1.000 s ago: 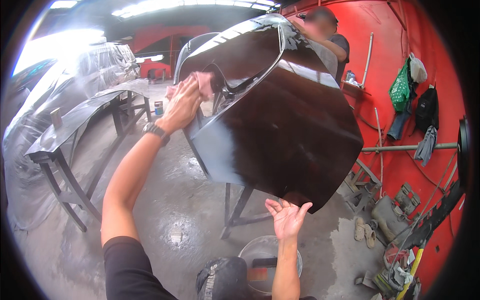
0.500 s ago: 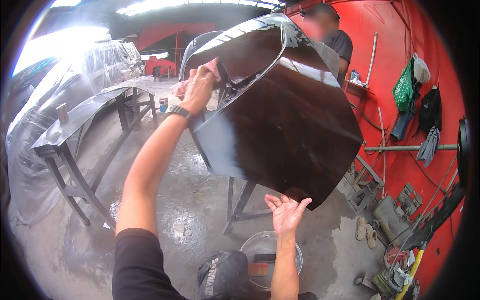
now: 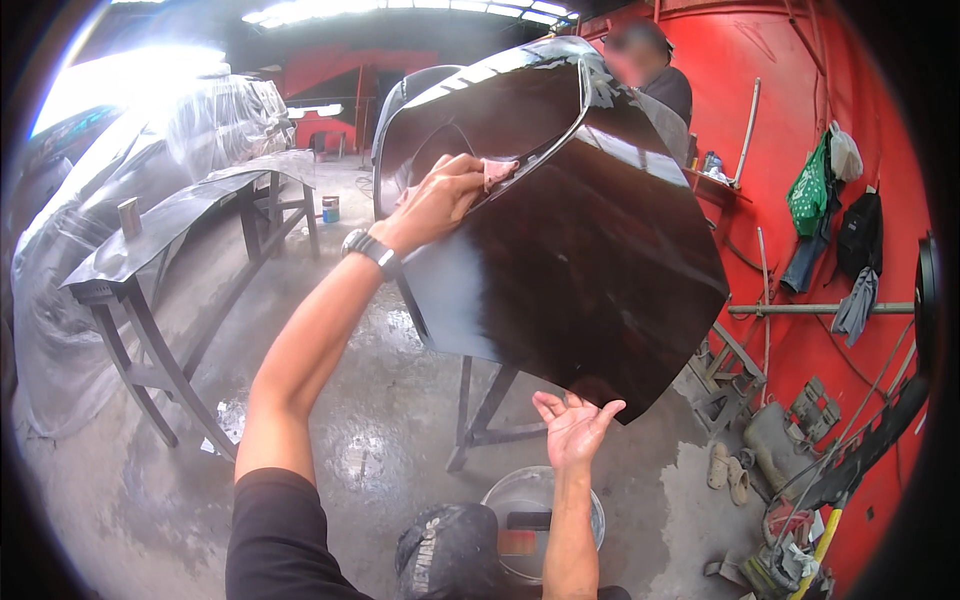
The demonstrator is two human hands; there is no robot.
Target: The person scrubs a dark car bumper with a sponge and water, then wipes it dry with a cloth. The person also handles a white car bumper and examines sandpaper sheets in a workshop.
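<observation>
Head cam, looking down over my arms in a red-walled body shop. A large glossy black car body panel, prob. a fender, sits tilted on a metal stand in front of me, lower corner pointing down toward my right side.

My left hand, wristwatch on the wrist, is up near the panel's top edge w/ fingers curled, pressing a small pinkish pad, sandpaper or cloth, can't tell which, against the curved rim. My right hand is palm-up, fingers spread and relaxed, just under the panel's bottom edge; looks like it's touching or barely below it, gripping nothing.

Below me on the wet concrete floor: a metal bucket of water w/ something dark floating in it. To my left, another dark panel lies on a trestle table, w/ a plastic-wrapped car behind. Another person stands behind the panel's top. Bags and clothes hang on the wall at right.

Risks, my judgement: the panel only rests on the stand, so pushing hard at the top could tip or slide it; my open right palm is the only support. Wet floor means slip hazard. Uneven rubbing at the rim could scratch the gloss.
</observation>
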